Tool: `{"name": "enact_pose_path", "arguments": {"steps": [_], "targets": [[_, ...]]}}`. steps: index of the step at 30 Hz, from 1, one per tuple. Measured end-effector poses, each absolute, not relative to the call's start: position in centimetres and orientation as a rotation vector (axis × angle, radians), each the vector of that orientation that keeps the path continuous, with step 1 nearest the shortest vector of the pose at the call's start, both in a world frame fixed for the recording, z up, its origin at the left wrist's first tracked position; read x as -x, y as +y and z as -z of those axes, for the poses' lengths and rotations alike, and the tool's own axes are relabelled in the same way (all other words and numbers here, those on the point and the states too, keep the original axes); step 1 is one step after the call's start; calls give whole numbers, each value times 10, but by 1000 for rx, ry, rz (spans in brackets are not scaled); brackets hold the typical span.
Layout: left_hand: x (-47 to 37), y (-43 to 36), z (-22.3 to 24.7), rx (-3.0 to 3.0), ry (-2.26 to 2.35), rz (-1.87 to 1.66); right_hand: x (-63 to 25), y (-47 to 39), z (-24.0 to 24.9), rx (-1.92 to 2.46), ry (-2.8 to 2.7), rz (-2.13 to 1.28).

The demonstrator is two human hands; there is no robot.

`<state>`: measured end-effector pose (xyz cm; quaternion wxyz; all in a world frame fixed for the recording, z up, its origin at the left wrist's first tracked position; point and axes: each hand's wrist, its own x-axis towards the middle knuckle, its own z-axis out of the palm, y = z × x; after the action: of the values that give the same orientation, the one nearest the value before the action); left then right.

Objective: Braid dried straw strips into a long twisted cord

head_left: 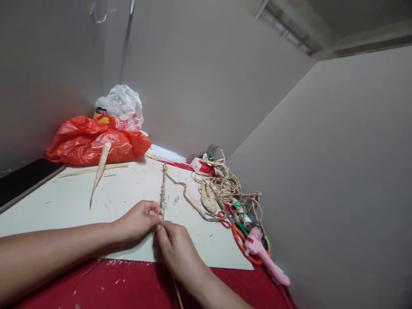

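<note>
A narrow braided straw strip (163,191) stands out away from me over the white board (135,189). At its near end, my left hand (140,221) is closed, thumb and fingertips pinching the strip from the left. My right hand (177,246) is closed against the same end, its fingertips touching those of the left; the exact grip is hidden. A thin strand (177,292) trails below my right hand towards me. From the strip's far end a straw cord (186,195) winds right to a coiled oval braid (208,198).
Tangled straw cord (230,184), red-handled scissors (223,219), larger orange-handled scissors (238,240) and a pink glue gun (267,257) crowd the right edge. A red plastic bag (80,143), a dried leaf piece (100,169) and a dark flat device (25,180) lie left.
</note>
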<state>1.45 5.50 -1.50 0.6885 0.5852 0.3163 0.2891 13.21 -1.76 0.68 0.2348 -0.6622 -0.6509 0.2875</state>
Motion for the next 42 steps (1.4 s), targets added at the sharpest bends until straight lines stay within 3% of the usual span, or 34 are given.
{"name": "enact_pose_path", "arguments": {"steps": [4,11,16,22,29,42], "targets": [[-13,57,15,-1371,736,-654,-126,-22,-13,2066,-2090,-309],[-12,58,13,-1270,780,-664,-115,-21,-17,2098,-2152,-227],[-11,58,10,-1168,778,-659,-132,-26,-27,1850,-2078,-502],[-11,58,6,-1031,695,-577,-170,-7,-31,1689,-1526,-559],[-13,59,9,-997,569,-606,-161,7,-11,1348,-1283,-1634],[-13,60,16,-1083,621,-608,-171,8,-1,1198,-1030,-1915]]}}
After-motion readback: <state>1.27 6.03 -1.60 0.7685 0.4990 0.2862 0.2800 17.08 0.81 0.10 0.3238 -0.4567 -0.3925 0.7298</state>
